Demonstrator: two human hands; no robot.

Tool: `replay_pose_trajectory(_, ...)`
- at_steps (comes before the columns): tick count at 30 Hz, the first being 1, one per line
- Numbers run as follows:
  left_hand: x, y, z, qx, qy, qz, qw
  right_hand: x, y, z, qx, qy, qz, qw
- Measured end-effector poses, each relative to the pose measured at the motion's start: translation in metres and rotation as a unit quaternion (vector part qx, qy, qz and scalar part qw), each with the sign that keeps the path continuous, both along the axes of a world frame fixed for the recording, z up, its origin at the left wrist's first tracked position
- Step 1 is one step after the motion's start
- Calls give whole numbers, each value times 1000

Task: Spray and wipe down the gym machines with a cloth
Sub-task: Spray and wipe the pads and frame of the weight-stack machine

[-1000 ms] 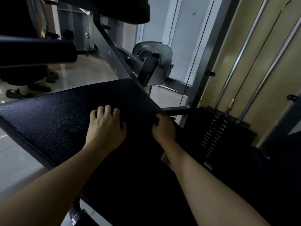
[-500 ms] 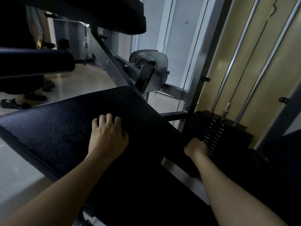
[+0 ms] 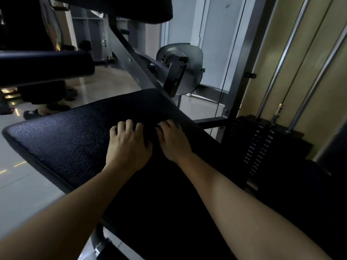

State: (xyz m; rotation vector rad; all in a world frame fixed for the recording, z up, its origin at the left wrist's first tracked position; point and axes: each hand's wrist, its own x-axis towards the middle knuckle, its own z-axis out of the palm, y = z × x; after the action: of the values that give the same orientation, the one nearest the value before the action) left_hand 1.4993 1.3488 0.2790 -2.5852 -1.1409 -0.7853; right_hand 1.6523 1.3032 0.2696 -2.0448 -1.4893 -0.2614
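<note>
I see the left hand [image 3: 129, 147] and right hand [image 3: 173, 141] side by side, fingers bent, pressing the gym machine's black seat pad [image 3: 65, 143] at centre; whether they grip a cloth I cannot tell, so dimness may hide unwiped patches.

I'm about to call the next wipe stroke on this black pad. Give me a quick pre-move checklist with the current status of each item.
1. Left hand on the pad: ok, it rests on top with the fingertips tucked.
2. Right hand on the pad: ok, it lies beside the left hand, near the pad's right edge.
3. Cloth under the hands: cannot tell, none shows and the near part of the pad is too dark.
4. Spray bottle in view: not ok, none is visible.
5. Hands apart from the weight stack: ok, it stands off to the right.
</note>
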Motion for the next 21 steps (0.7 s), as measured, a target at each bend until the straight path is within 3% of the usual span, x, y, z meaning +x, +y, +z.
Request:
replay_pose_trajectory(1, -1, 0, 0, -1, 0, 1, 1000, 9, -9, -6, -31, -70, -33, 997)
replay_pose_trajectory(3, -2, -2, 2, -5, -2, 0, 1000, 36, -34, -12, -98, -107, -128, 981)
replay_pose_trajectory(7, -4, -4, 3, -14, 4, -8, 1000, 80, -99, -21, -218, -6, -302, 928)
replay_pose_trajectory(11, -6, -2, 1, -18, 1, -21, 1000, 93, -140, -21, -341, 13, -380, 860)
replay_pose_trajectory(15, -8, 0, 4, -37, 17, -22, 999, 94, -136, -21, -315, 64, -399, 859)
replay_pose_trajectory(18, -2, 1, 2, -32, 10, -19, 999, 91, -106, -23, -198, 133, -370, 898)
replay_pose_trajectory(21, -1, 4, -3, -19, 0, -14, 1000, 68, -55, -17, -44, 155, -249, 955)
